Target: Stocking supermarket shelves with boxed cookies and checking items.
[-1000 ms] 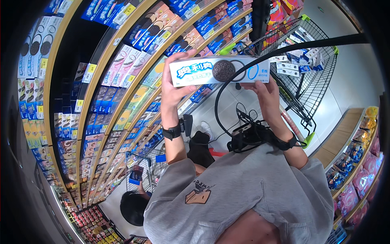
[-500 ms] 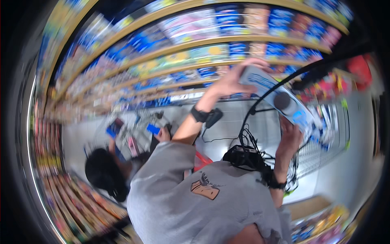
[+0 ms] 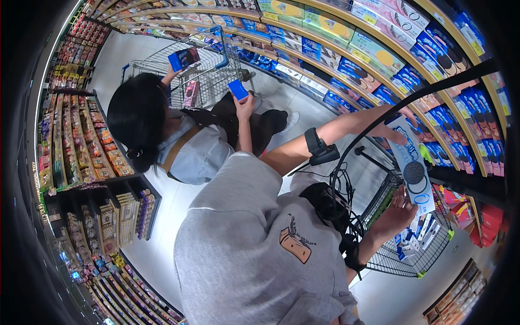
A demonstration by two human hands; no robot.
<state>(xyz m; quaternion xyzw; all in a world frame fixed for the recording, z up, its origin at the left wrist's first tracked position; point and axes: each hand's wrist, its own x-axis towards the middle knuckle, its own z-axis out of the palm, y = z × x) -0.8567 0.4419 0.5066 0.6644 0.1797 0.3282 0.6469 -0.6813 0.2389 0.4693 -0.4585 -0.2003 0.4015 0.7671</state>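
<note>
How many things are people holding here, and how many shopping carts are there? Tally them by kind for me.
White biscuit box: 1
Blue rectangular items: 2
Shopping carts: 2
Total: 5

Wide fisheye view from the wearer's head, facing steeply down, grey shirt (image 3: 233, 254) closest, left hand (image 3: 390, 127) and right hand (image 3: 394, 214) near, shelf (image 3: 478, 143) beyond the left hand, cart (image 3: 450, 234) beneath the right hand, edges bending toward the rim
</note>
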